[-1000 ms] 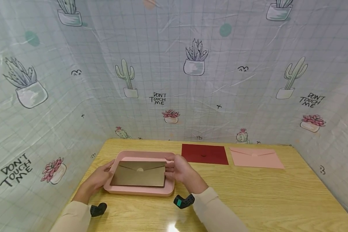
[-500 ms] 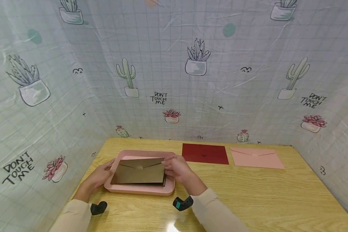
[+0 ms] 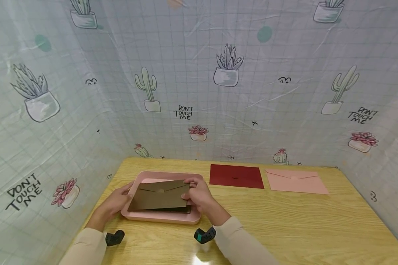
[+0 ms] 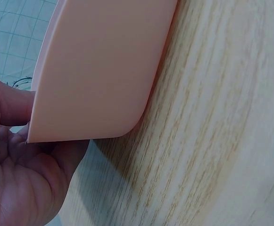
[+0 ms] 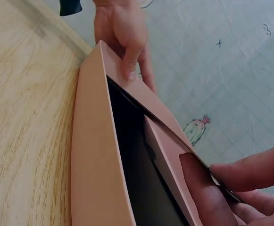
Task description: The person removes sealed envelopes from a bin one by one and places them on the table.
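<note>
A shallow pink tray [image 3: 160, 218] rests on the wooden table, and my left hand [image 3: 115, 201] grips its left rim. In the right wrist view the left thumb [image 5: 131, 70] reaches over onto the inner wall. A brown-gold envelope [image 3: 160, 198] lies tilted in the tray, its right side raised. My right hand [image 3: 198, 194] pinches that envelope's right edge, thumb on top and fingers beneath. Under it, a dark flat piece [image 5: 148, 188] shows in the gap on the tray's floor.
To the right of the tray lie a dark red envelope [image 3: 237, 176] and a pink envelope [image 3: 296, 181], side by side near the back edge of the table [image 3: 285, 224]. A cactus-print sheet [image 3: 192, 92] hangs behind and along both sides.
The right fingers have closed on the brown-gold envelope's right edge and raised it, so the dark piece below shows along the front. The left hand keeps its grip on the tray.
</note>
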The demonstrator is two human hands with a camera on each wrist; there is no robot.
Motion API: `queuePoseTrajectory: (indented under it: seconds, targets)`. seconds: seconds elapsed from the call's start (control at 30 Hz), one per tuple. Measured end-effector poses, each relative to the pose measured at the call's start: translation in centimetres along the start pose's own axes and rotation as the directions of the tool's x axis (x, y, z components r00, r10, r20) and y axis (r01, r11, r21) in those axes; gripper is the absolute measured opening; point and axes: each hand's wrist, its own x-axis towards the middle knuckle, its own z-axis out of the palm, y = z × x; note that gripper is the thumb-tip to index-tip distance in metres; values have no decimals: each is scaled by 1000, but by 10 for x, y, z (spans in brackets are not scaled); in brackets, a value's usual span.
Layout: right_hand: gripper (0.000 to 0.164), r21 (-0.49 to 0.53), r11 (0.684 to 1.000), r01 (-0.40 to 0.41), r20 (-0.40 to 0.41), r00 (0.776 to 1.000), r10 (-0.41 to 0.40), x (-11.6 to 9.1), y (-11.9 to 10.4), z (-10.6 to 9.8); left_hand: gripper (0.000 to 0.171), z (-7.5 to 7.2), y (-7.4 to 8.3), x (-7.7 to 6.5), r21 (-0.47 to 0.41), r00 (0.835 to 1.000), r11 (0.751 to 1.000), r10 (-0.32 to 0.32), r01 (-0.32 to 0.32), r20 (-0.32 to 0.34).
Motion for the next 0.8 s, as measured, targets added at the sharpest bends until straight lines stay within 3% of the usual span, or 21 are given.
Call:
queuePoseTrajectory:
  seconds: [0.23, 0.8]
  targets:
    - [52, -16, 1000, -5, -30, 1000, 4, -2, -3, -6, 66, -1, 2, -1, 8, 1000, 1000, -4, 4, 4]
    - [51, 44, 999, -15, 4, 1000, 15, -3, -7, -40, 68, 2, 2, 1, 0, 1000, 1000, 6, -6, 8]
